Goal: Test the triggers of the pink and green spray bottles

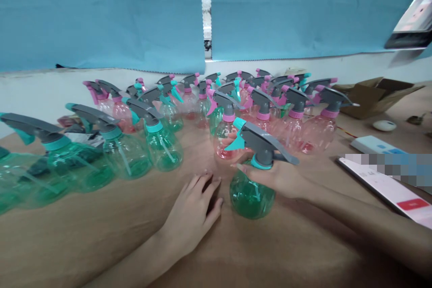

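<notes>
My right hand (270,173) is wrapped round the neck of a green spray bottle (251,200) with a grey and turquoise trigger head. The bottle is upright, its base at or close to the tabletop (202,252); I cannot tell whether it touches. Just left of it, my left hand (192,211) lies on the table with fingers stretched forward, holding nothing. Behind the held bottle stands a pink spray bottle (224,139), partly covered by my right fingers and the trigger. A row of green spray bottles (165,150) stretches away to the left.
More pink and green spray bottles crowd the back of the table. To the right are an open cardboard box (374,99), a white rounded object (384,125), a white and blue box (378,145) and a lit phone (388,189). Blue curtains (101,13) hang behind.
</notes>
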Action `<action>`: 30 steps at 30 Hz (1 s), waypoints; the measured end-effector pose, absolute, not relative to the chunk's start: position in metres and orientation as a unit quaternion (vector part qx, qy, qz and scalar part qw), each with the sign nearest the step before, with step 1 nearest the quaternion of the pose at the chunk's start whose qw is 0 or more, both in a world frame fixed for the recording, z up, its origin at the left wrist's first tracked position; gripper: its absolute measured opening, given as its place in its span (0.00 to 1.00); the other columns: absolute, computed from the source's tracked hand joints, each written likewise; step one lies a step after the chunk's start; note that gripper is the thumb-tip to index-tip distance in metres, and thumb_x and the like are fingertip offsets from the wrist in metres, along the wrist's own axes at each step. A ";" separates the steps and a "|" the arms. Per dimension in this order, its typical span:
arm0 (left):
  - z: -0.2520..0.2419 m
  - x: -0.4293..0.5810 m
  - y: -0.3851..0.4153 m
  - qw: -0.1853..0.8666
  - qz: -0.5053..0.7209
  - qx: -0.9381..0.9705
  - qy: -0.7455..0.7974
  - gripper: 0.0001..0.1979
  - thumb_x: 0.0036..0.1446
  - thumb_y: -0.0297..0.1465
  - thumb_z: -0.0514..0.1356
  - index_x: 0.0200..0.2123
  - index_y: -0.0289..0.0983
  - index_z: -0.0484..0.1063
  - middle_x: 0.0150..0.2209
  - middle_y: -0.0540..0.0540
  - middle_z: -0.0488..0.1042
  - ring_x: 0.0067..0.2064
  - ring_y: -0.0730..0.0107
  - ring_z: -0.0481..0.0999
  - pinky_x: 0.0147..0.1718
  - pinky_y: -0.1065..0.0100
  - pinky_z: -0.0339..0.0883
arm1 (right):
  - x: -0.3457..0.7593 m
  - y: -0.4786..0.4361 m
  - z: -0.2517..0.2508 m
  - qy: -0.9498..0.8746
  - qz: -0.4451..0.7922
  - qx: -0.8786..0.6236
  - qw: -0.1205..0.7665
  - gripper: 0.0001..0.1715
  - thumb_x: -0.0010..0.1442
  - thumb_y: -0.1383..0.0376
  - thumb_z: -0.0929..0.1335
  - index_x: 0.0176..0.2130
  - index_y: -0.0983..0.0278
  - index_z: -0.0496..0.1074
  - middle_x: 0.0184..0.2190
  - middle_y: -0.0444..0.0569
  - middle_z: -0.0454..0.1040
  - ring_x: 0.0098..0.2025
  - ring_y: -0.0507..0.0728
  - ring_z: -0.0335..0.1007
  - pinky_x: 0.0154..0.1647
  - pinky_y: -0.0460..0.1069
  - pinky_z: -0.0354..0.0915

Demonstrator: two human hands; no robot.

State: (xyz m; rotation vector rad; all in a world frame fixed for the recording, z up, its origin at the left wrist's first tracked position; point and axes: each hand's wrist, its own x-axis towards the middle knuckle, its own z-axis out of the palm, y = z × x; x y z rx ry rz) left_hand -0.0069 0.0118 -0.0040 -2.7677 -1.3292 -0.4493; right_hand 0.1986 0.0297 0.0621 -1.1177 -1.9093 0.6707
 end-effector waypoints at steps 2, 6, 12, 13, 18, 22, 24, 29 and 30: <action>-0.004 -0.007 0.012 0.019 -0.148 -0.891 -0.429 0.18 0.62 0.33 0.51 0.54 0.34 0.63 0.54 0.39 0.65 0.55 0.54 0.62 0.51 0.53 0.59 | 0.199 0.030 0.062 -0.753 0.276 -0.446 0.397 0.05 0.52 0.65 0.65 0.28 0.61 0.72 0.23 0.43 0.73 0.31 0.55 0.70 0.34 0.50 0.69; -0.004 -0.007 0.011 0.015 -0.142 -0.891 -0.431 0.18 0.62 0.33 0.51 0.54 0.34 0.63 0.54 0.39 0.65 0.55 0.54 0.62 0.52 0.52 0.59 | 0.198 0.030 0.062 -0.751 0.273 -0.449 0.400 0.05 0.51 0.65 0.65 0.28 0.61 0.72 0.25 0.43 0.74 0.31 0.55 0.70 0.32 0.50 0.68; -0.003 -0.007 0.012 0.014 -0.139 -0.890 -0.434 0.19 0.62 0.33 0.51 0.55 0.34 0.63 0.54 0.39 0.64 0.55 0.54 0.61 0.52 0.53 0.59 | 0.199 0.029 0.064 -0.753 0.283 -0.445 0.395 0.05 0.51 0.66 0.65 0.29 0.61 0.71 0.25 0.43 0.74 0.33 0.56 0.72 0.35 0.51 0.69; -0.003 -0.007 0.012 0.014 -0.136 -0.891 -0.434 0.19 0.62 0.33 0.51 0.55 0.34 0.63 0.54 0.39 0.64 0.56 0.54 0.61 0.52 0.53 0.58 | 0.200 0.028 0.065 -0.751 0.285 -0.446 0.395 0.05 0.51 0.66 0.65 0.29 0.60 0.71 0.26 0.43 0.75 0.33 0.56 0.72 0.35 0.51 0.70; -0.003 -0.007 0.012 0.013 -0.128 -0.894 -0.430 0.18 0.62 0.32 0.51 0.55 0.34 0.63 0.54 0.39 0.64 0.56 0.54 0.60 0.53 0.52 0.58 | 0.203 0.025 0.070 -0.742 0.286 -0.454 0.402 0.05 0.46 0.68 0.65 0.26 0.58 0.70 0.29 0.43 0.77 0.33 0.56 0.75 0.36 0.52 0.71; -0.004 -0.008 0.013 0.018 -0.131 -0.894 -0.428 0.19 0.63 0.33 0.50 0.55 0.34 0.62 0.55 0.39 0.64 0.56 0.54 0.61 0.52 0.52 0.58 | 0.203 0.025 0.067 -0.747 0.302 -0.439 0.397 0.06 0.47 0.68 0.64 0.26 0.58 0.71 0.29 0.44 0.77 0.34 0.56 0.75 0.40 0.52 0.71; -0.005 -0.008 0.013 0.020 -0.134 -0.893 -0.429 0.19 0.62 0.33 0.50 0.55 0.34 0.62 0.55 0.39 0.64 0.56 0.53 0.61 0.52 0.51 0.58 | 0.203 0.027 0.064 -0.745 0.322 -0.421 0.404 0.06 0.49 0.67 0.64 0.26 0.59 0.71 0.31 0.45 0.77 0.37 0.57 0.75 0.42 0.52 0.71; -0.003 -0.008 0.013 0.019 -0.138 -0.892 -0.429 0.18 0.62 0.33 0.50 0.54 0.34 0.63 0.54 0.39 0.64 0.55 0.53 0.62 0.52 0.52 0.59 | 0.201 0.031 0.056 -0.745 0.293 -0.452 0.393 0.05 0.52 0.64 0.65 0.30 0.60 0.72 0.31 0.45 0.77 0.38 0.58 0.74 0.41 0.55 0.71; -0.003 -0.007 0.013 0.018 -0.135 -0.892 -0.430 0.18 0.62 0.33 0.50 0.54 0.34 0.63 0.54 0.39 0.64 0.55 0.53 0.62 0.52 0.52 0.59 | 0.200 0.032 0.055 -0.744 0.281 -0.463 0.391 0.06 0.53 0.63 0.65 0.32 0.59 0.72 0.32 0.46 0.77 0.38 0.58 0.75 0.40 0.55 0.71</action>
